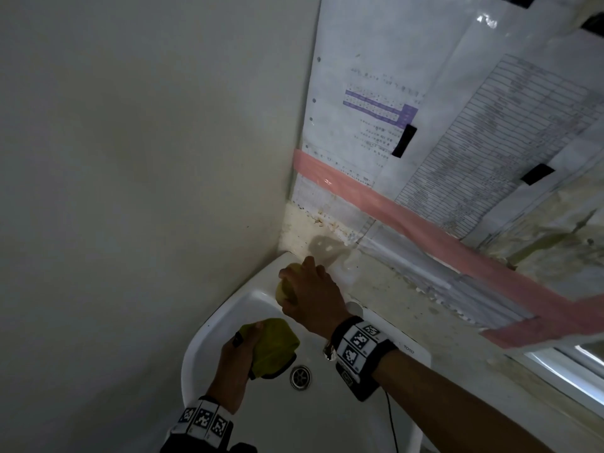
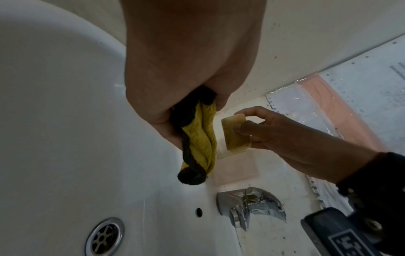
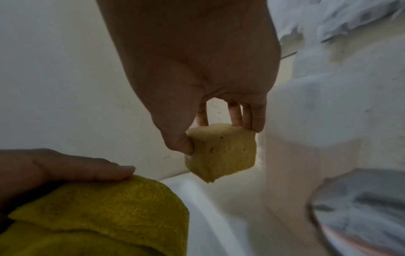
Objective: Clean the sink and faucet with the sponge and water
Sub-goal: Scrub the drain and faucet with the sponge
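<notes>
White porcelain makes up the sink (image 1: 209,335), whose basin fills the lower part of the head view, with the metal drain (image 1: 300,377) at its floor and no running water seen. On the back ledge the chrome faucet (image 2: 249,206) is mounted, shown best in the left wrist view, below and apart from both hands. A folded yellow-green cloth (image 1: 273,346) with a dark edge is gripped in the left hand (image 1: 237,364), fingers curled round it, and held over the basin near the drain. The small yellow sponge (image 3: 221,152) is pinched by the right hand (image 1: 313,299) between thumb and fingertips, near the back left corner of the rim; whether it touches the porcelain cannot be told.

The step in hand is judged to be bringing the sponge to the surface for scrubbing. It would be done best if the fingertip pinch were exchanged for a fuller hold, so that a flat face could be pressed down. The sponge should be wetted first, since it looks dry. Strokes should be worked from the rim down toward the drain, and the faucet's base and underside should be covered. The cloth should be kept clear of the scrubbing path.
</notes>
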